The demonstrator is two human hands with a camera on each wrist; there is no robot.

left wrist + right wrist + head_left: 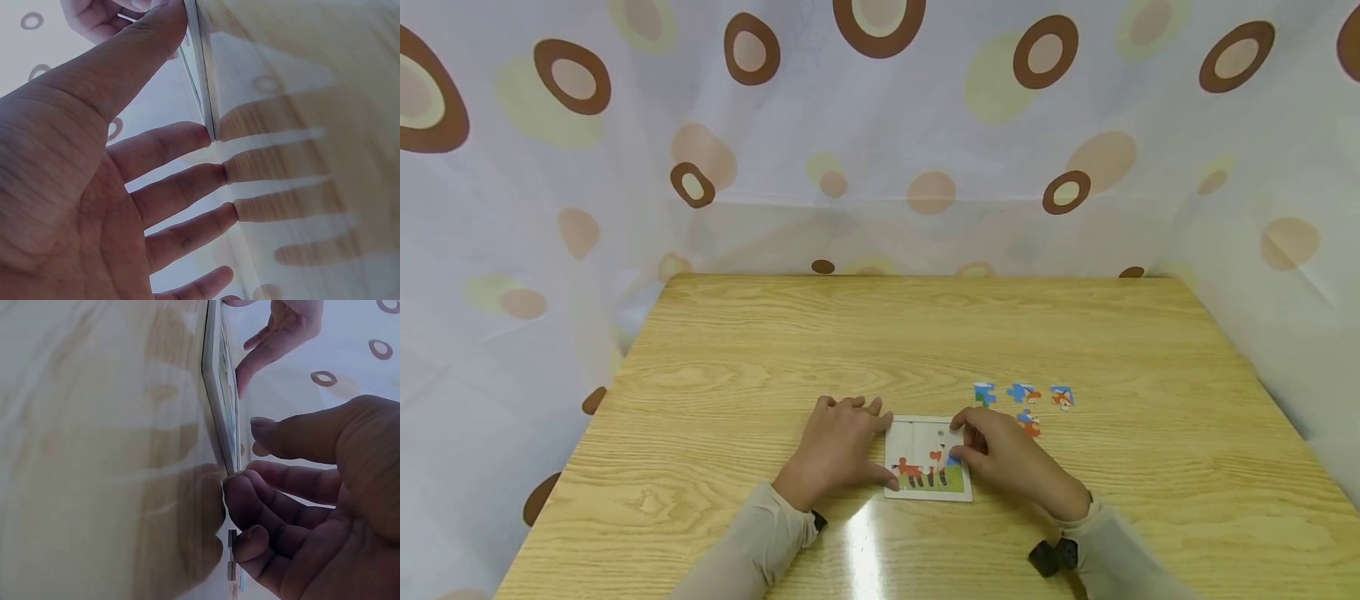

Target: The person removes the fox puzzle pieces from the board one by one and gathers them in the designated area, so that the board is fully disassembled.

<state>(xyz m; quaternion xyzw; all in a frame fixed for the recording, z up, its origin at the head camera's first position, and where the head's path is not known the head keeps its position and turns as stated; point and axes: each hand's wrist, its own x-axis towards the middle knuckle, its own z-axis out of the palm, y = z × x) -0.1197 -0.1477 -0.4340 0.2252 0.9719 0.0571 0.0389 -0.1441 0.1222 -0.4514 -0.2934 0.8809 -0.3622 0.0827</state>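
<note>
A small jigsaw puzzle board (pixel 925 421) with a pale rim lies flat on the table, its lower part filled with pieces showing red animal legs on green grass. A blue piece (pixel 953 458) lies at its right side, by my right thumb. My left hand (pixel 842 446) spans the board's left side, fingers nearly straight, thumb (pixel 147 47) over the front corner and index fingertip at the back corner. My right hand (pixel 1011 454) is at the right edge, fingers loosely bent and fingertips (pixel 240 500) by the rim. The thumb stands apart from them, with nothing visible between.
Several loose jigsaw pieces (pixel 1024 392) lie behind and beside my right hand, among them a fox-face piece (pixel 1062 395) and a red and blue piece (pixel 1028 423). The wood-grain table (pixel 760 350) reflects light in front of the board. A patterned curtain (pixel 880 225) surrounds the table.
</note>
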